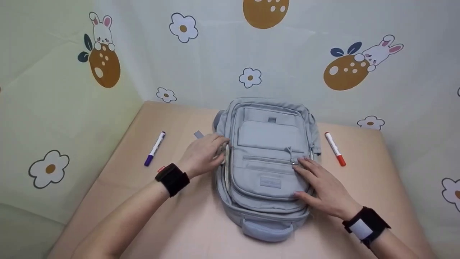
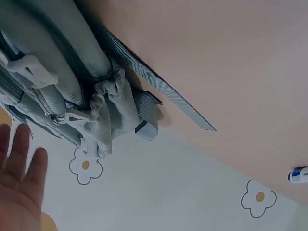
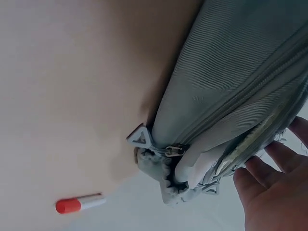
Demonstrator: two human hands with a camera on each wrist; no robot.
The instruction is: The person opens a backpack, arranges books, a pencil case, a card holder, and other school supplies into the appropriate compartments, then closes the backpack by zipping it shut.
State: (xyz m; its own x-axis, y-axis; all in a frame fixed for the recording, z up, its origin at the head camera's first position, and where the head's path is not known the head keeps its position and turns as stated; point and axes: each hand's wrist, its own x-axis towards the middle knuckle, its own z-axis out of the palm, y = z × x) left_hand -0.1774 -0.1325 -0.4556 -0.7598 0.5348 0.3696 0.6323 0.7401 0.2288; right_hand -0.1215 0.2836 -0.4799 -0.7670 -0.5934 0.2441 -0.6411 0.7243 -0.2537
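Note:
A grey-blue backpack point(image 1: 267, 135) lies front side up on the table, its padded top handle point(image 1: 267, 230) toward the near edge. My left hand point(image 1: 203, 153) is at the bag's left edge. In the left wrist view its fingers point(image 2: 19, 156) look fairly straight, beside zipper pulls point(image 2: 33, 70) and a loose strap point(image 2: 168, 91). My right hand point(image 1: 325, 185) rests on the right side of the front pocket, fingers spread, close to a hanging zipper pull point(image 1: 291, 158). From the right wrist view, a side zipper point(image 3: 245, 94) shows, with an opening near my fingers point(image 3: 262, 175).
A purple-capped marker point(image 1: 154, 149) lies on the table left of the bag. A red-capped marker point(image 1: 335, 149) lies to its right. Behind the table point(image 1: 118, 172) hangs a pale curtain point(image 1: 215, 54) printed with rabbits and flowers.

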